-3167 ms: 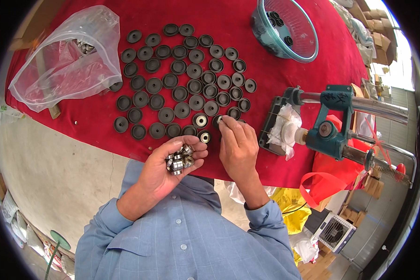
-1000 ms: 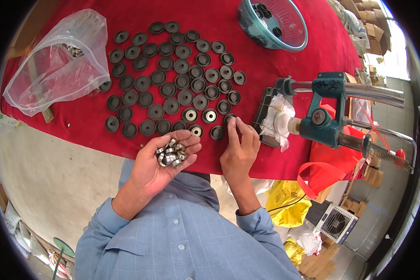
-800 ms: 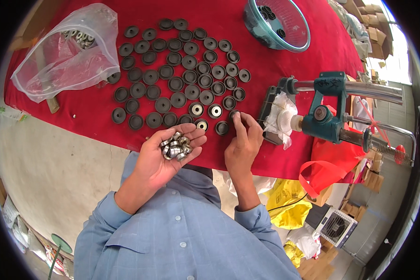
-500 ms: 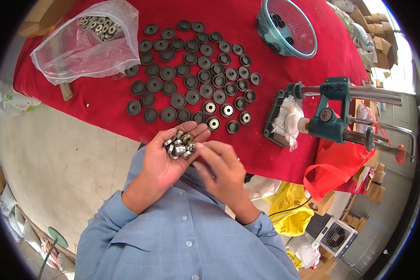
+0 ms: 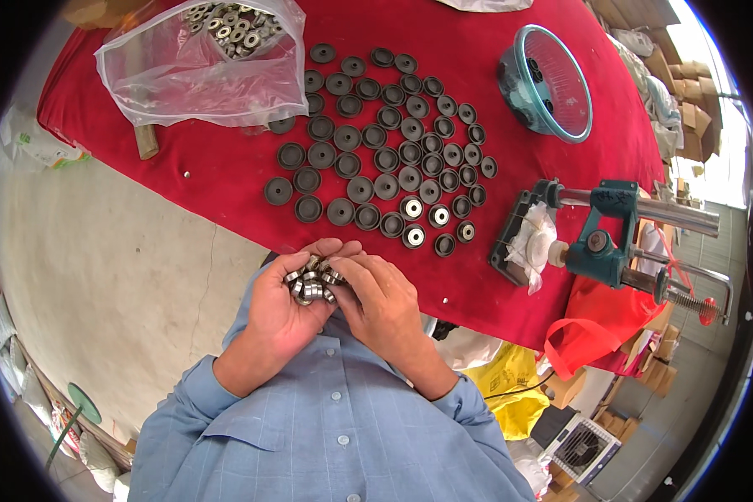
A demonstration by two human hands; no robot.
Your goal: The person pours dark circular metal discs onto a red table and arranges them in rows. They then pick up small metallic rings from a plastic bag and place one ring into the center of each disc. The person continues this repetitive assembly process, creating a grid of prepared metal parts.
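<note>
My left hand (image 5: 269, 311) is cupped, palm up, around a small pile of shiny metal ball bearings (image 5: 311, 289), close to my shirt at the table's near edge. My right hand (image 5: 385, 308) reaches over the pile from the right, its thumb and fingers pinched on a bearing at the edge; the fingertips are partly hidden. Beyond my hands, many round black plastic caps (image 5: 360, 189) lie spread on the red cloth (image 5: 226, 180). Several of the nearer right ones carry a bearing (image 5: 438, 216) in the centre.
An open clear plastic bag (image 5: 201, 84) of bearings lies at the far left, over a wooden stick (image 5: 146, 142). Far right stands a teal basket (image 5: 590, 84) with a few black caps. A green hand press (image 5: 607, 234) occupies the right side, a red bag (image 5: 594, 326) beside it.
My right hand has moved in from beside the pile and closed its fingers at the bearings. The view has shifted, so the table's things appear further right and, mostly, lower.
</note>
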